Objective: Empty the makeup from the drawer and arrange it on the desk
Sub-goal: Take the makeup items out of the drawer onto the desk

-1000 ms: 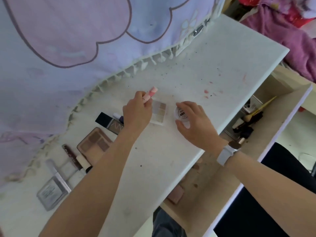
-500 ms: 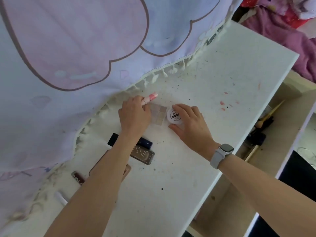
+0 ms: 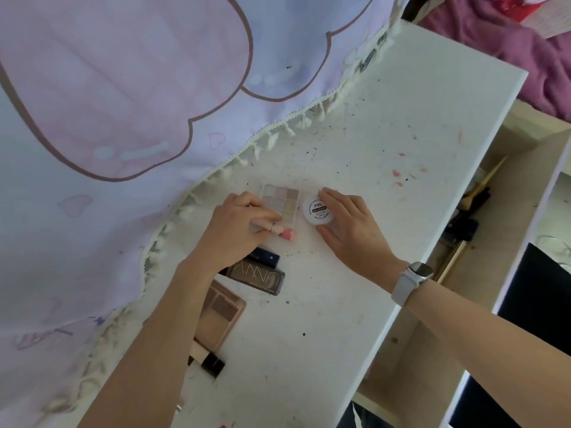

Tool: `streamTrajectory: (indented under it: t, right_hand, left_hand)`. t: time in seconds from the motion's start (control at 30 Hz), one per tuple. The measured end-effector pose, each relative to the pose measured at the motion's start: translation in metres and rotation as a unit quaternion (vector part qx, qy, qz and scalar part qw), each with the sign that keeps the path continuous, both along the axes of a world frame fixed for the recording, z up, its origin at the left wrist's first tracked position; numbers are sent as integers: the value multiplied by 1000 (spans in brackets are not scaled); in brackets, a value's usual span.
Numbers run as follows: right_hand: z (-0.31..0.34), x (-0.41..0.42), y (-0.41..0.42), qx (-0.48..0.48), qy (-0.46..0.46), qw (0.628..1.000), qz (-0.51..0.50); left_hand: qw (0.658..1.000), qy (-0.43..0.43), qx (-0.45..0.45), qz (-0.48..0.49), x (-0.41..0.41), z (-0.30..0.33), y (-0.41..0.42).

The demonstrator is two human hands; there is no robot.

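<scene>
On the white desk [image 3: 386,168], my left hand [image 3: 234,233] holds a pink lipstick tube [image 3: 282,231] lying flat just in front of a small clear eyeshadow palette [image 3: 282,200]. My right hand [image 3: 349,230] grips a round white jar [image 3: 318,210] beside the palette. Under my left forearm lie a dark blue tube [image 3: 267,257], a brown palette lettered UNNY [image 3: 262,278], a tan palette [image 3: 221,313] and a beige stick with a black cap [image 3: 210,361]. The open drawer [image 3: 463,242] at the right holds a brush with a wooden handle [image 3: 485,183] and dark items.
A lilac and pink fringed cloth [image 3: 123,118] hangs over the desk's far side. Purple bedding [image 3: 509,35] lies at the top right. Pink and dark specks dot the desk. A white watch [image 3: 412,281] sits on my right wrist.
My left hand has turned the pink tube from pointing up to lying flat in front of the small palette. My right hand stays on the jar. The view has shifted closer.
</scene>
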State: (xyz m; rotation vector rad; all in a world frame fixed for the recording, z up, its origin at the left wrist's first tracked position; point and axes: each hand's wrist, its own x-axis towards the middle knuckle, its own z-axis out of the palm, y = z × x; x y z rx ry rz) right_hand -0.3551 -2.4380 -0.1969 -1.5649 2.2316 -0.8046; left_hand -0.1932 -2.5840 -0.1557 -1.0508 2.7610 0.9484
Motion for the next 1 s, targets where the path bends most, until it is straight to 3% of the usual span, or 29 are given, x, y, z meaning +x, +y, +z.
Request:
streamTrajectory:
  t: [0.23,0.43,0.63,0.8,1.0]
  right_hand:
    - [5,0,15,16,6,1000,23]
    - [20,-17,63,-35,18,999,11]
    - [16,-68,149,-12,24,997,-72]
    - [4,-135,181,137,112,982,-60]
    - [-21,-201,159,357,215,907,51]
  left_hand:
    - [999,-13,-34,24,-2,5,19]
    - [978,161,-30,130,-33,20,76]
    - [969,242,42,37,-98,20,184]
    - [975,152,157,27,-147,-3,263]
    - [976,-6,196,91,-195,-76,287]
